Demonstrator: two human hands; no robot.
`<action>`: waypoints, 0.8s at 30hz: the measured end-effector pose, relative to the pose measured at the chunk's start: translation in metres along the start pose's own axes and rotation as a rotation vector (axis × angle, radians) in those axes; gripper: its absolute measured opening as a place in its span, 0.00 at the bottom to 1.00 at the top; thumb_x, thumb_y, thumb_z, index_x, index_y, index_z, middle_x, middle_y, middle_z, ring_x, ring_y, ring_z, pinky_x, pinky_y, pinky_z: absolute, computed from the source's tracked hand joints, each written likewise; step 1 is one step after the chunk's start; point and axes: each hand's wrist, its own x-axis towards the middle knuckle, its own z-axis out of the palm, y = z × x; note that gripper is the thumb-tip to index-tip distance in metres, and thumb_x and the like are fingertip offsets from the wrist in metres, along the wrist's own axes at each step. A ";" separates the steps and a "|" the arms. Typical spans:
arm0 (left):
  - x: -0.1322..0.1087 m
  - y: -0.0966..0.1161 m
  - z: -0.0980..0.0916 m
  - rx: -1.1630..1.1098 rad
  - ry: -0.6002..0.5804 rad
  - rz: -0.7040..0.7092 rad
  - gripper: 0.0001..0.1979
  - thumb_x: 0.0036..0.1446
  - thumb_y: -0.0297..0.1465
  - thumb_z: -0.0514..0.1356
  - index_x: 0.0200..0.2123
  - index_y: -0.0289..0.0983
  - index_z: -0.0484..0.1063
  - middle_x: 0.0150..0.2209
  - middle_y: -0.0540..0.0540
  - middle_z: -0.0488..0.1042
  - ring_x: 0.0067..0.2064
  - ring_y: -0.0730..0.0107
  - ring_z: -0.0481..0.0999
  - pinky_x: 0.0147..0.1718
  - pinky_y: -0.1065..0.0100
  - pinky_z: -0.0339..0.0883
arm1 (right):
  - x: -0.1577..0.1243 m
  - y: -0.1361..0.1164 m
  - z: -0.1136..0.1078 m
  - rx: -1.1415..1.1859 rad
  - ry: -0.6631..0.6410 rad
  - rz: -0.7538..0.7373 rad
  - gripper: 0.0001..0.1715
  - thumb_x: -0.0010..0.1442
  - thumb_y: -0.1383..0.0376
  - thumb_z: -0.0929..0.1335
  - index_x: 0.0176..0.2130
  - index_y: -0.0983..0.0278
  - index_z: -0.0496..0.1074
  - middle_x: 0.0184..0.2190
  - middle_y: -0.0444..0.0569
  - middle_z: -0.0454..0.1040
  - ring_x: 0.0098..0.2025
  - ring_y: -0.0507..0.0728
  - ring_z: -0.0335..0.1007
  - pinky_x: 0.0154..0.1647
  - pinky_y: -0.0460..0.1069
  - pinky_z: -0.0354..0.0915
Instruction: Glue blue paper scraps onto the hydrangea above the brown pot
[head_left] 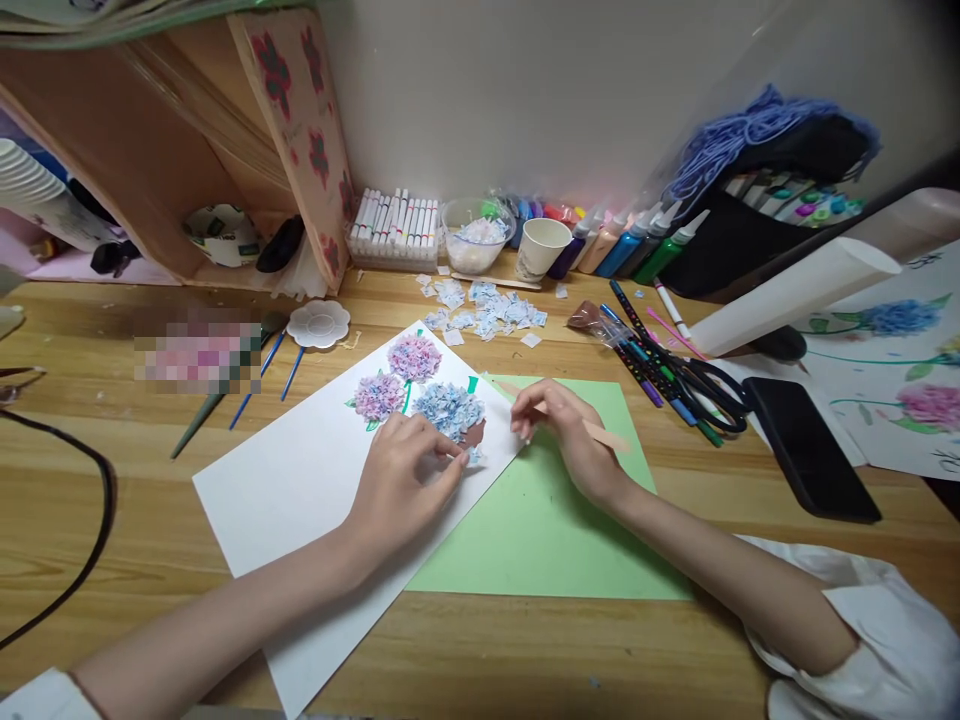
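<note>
A white sheet of paper (315, 510) lies at an angle, bearing two pink-purple flower heads (415, 357) and a blue flower head (448, 410) built from small paper scraps. A brown patch (474, 434) shows at the blue flower's lower right. My left hand (409, 465) rests over the sheet, thumb and forefinger closed at a small blue paper scrap (475, 456) beside that patch. To the right, above a green sheet (540, 520), my right hand (574, 440) is closed with a flat wooden craft stick (609, 437) lying through its grip.
Loose blue scraps (487, 308) are scattered behind the sheet. A paper cup (541, 248), a clear tub (476, 235), a box of markers (396, 225) and paint bottles line the wall. Scissors (705, 385), pens and a black phone (810, 448) lie right; a white palette (319, 325) and brushes lie left.
</note>
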 end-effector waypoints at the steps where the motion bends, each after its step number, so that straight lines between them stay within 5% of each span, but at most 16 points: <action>1: 0.002 0.001 0.001 0.018 0.008 0.003 0.07 0.58 0.33 0.58 0.28 0.40 0.72 0.30 0.49 0.72 0.36 0.64 0.66 0.37 0.62 0.58 | 0.000 0.003 -0.002 0.011 0.010 -0.031 0.21 0.66 0.54 0.57 0.35 0.61 0.72 0.27 0.46 0.69 0.30 0.54 0.64 0.33 0.50 0.60; 8: 0.027 0.007 0.007 0.150 0.047 0.064 0.06 0.55 0.31 0.59 0.27 0.38 0.71 0.29 0.48 0.71 0.36 0.63 0.64 0.36 0.61 0.58 | -0.001 0.014 -0.010 -0.133 -0.018 -0.198 0.34 0.65 0.49 0.53 0.21 0.61 0.71 0.17 0.46 0.62 0.24 0.56 0.58 0.30 0.53 0.57; 14: 0.032 0.005 0.012 0.226 0.070 0.062 0.07 0.55 0.31 0.59 0.25 0.38 0.69 0.28 0.48 0.70 0.35 0.64 0.63 0.35 0.62 0.57 | -0.007 0.018 -0.010 -0.272 -0.141 -0.297 0.33 0.66 0.50 0.51 0.22 0.60 0.69 0.17 0.47 0.63 0.23 0.55 0.58 0.30 0.53 0.57; 20: 0.053 0.009 -0.009 0.219 0.127 0.119 0.06 0.56 0.33 0.59 0.28 0.39 0.71 0.30 0.48 0.71 0.36 0.63 0.64 0.36 0.62 0.56 | 0.009 0.012 -0.019 -0.348 0.270 -0.295 0.21 0.65 0.52 0.58 0.28 0.60 0.67 0.26 0.47 0.69 0.30 0.56 0.64 0.35 0.52 0.60; 24: 0.102 0.002 -0.024 0.296 0.221 0.075 0.06 0.55 0.34 0.59 0.28 0.39 0.72 0.31 0.48 0.73 0.38 0.62 0.66 0.38 0.61 0.56 | 0.044 0.007 -0.037 -0.512 0.283 -0.200 0.09 0.62 0.58 0.63 0.37 0.61 0.67 0.33 0.48 0.73 0.34 0.56 0.67 0.34 0.49 0.61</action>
